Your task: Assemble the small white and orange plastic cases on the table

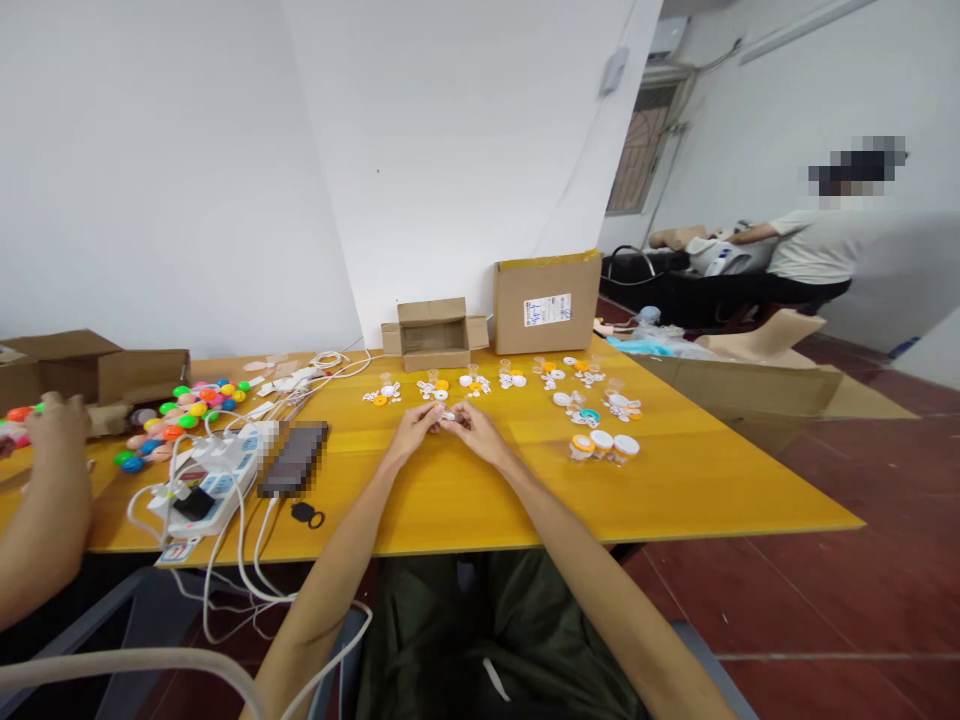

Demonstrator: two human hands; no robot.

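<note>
My left hand [418, 428] and my right hand [471, 430] meet over the middle of the yellow wooden table [480, 510]. Their fingertips close together on a small white plastic piece [448, 416], too small to name more exactly. Beyond them runs a row of small piles, with white and orange lids [381, 400], little white parts and clear cups [433, 376]. A teal ring-shaped lid [590, 416] lies to the right among more parts. Nearer on that side, several clear cups with orange and white lids [601, 441] stand grouped together.
An open small carton [435, 345] and a taller cardboard box [547, 305] stand at the back. Left lie a power strip [225, 485] with white cables, a phone [294, 458] and coloured balls [191, 408]. A co-worker's arm [52, 480] reaches in there; another person [817, 240] sits far right.
</note>
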